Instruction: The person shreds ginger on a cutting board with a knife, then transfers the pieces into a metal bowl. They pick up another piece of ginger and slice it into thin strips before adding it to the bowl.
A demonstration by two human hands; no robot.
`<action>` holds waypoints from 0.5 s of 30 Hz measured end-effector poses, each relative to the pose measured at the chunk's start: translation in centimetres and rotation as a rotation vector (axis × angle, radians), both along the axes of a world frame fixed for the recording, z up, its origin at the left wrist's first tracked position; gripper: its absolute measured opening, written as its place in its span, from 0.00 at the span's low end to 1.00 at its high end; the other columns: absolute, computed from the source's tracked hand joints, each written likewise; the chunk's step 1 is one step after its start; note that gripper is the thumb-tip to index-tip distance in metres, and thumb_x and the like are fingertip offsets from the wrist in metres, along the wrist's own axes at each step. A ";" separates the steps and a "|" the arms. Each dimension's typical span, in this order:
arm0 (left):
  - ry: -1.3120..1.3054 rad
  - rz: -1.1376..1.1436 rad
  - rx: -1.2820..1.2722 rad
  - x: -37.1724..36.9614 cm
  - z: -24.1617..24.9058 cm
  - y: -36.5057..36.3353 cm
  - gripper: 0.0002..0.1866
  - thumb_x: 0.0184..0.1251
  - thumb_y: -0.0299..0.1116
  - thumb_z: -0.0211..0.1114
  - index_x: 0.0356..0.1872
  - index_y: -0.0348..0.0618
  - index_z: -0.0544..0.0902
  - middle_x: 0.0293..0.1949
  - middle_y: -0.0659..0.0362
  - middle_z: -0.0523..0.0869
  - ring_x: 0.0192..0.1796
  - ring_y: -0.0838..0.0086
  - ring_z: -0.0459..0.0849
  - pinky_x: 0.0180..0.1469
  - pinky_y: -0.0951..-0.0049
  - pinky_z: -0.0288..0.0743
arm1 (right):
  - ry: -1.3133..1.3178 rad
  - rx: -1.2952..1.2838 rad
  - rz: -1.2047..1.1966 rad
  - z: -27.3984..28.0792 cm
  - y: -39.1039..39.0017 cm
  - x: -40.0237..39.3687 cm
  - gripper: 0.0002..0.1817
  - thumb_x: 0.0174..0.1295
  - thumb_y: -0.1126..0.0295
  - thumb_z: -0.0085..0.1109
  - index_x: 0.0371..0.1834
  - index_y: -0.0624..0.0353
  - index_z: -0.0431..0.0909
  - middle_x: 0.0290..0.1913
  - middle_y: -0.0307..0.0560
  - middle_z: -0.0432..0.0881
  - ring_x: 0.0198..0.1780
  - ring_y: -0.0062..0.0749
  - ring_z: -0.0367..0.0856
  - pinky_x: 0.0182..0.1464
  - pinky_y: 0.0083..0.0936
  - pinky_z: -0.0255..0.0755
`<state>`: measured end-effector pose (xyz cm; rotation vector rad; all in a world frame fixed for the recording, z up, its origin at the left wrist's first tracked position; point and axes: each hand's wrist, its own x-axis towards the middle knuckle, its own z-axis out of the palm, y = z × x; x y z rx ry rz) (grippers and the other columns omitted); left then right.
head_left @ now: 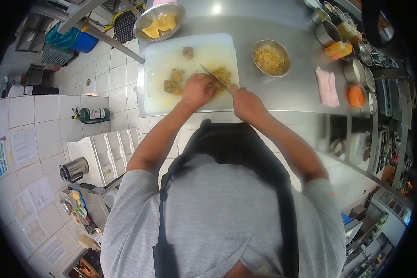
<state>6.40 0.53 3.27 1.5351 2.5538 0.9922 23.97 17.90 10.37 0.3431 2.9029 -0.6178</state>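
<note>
A knife (214, 77) is held by its handle in my closed right hand (247, 104), its blade slanting up and left over the white cutting board (160, 60). Right beside the blade, my left hand (199, 91) presses down on the board with its fingers bent together; what lies under them is hidden. Finely cut yellowish strips (222, 75) are heaped on the far side of the blade. Brownish-yellow chunks (171, 85) sit to the left of my left hand, and one more piece (187, 53) lies farther back.
Behind the board stands a metal bowl (177, 33) with yellow pieces. A second bowl (287, 65) of shredded strips is to the right. Farther right are a pink cloth (326, 86), a yellow bottle (338, 50) and several pots and containers.
</note>
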 end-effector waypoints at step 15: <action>-0.086 0.019 0.000 0.5 0.4 -0.5 0.10 0.64 0.34 0.81 0.43 0.43 0.94 0.46 0.53 0.93 0.54 0.50 0.88 0.63 0.52 0.83 | -0.060 -0.032 -0.012 2.0 -0.9 0.1 0.12 0.74 0.79 0.50 0.58 0.65 0.72 0.45 0.72 0.87 0.45 0.69 0.92 0.50 0.59 0.86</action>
